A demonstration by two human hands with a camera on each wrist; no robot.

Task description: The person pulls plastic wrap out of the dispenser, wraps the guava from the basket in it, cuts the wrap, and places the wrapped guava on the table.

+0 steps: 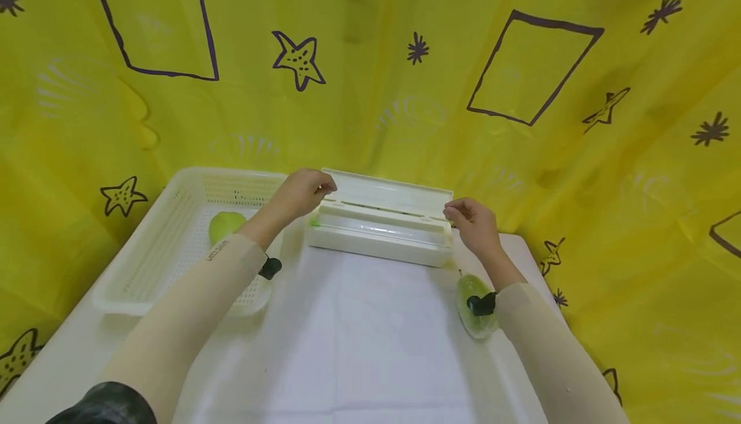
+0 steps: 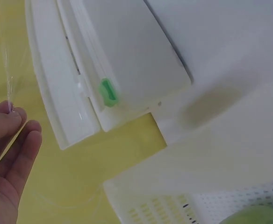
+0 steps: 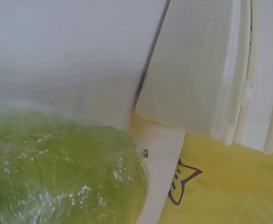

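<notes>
A white plastic wrap dispenser lies across the back of the table, its lid raised. At its left end, my left hand pinches clear plastic wrap between thumb and fingertip; the film runs up from there in the left wrist view. My right hand is raised by the dispenser's right end, thumb and fingertips together; the film there is too faint to make out. Below my right wrist lies a green fruit with a short stem, wrapped in shiny film.
On the left stands a white perforated basket holding a green fruit. A green slider sits at the dispenser's left end. White cloth covers the table, and a yellow patterned curtain hangs right behind it.
</notes>
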